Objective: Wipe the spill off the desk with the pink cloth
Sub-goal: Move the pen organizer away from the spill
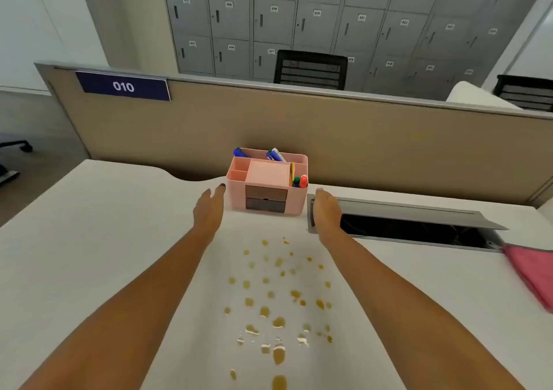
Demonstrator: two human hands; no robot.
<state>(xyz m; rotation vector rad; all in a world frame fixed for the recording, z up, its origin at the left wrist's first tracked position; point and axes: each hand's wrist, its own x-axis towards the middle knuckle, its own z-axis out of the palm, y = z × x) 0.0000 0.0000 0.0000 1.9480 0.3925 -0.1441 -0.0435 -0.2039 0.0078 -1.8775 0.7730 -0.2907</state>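
A spill (278, 303) of many amber drops is scattered over the white desk (104, 240), from near the front edge toward the middle. The pink cloth (531, 273) lies at the desk's right edge, partly cut off by the frame. Both my arms reach forward on either side of the spill. My left hand (209, 208) is open with fingers spread, just left of a pink organizer (267, 181). On the organizer's right, my right hand (326, 213) is open too, its fingers straight, over the end of the cable tray. Neither hand holds anything.
The pink organizer holds pens and has two small drawers. A grey cable tray (419, 225) with its lid up opens at the right. A beige partition (299, 126) with a "010" sign backs the desk; lockers and black chairs stand beyond.
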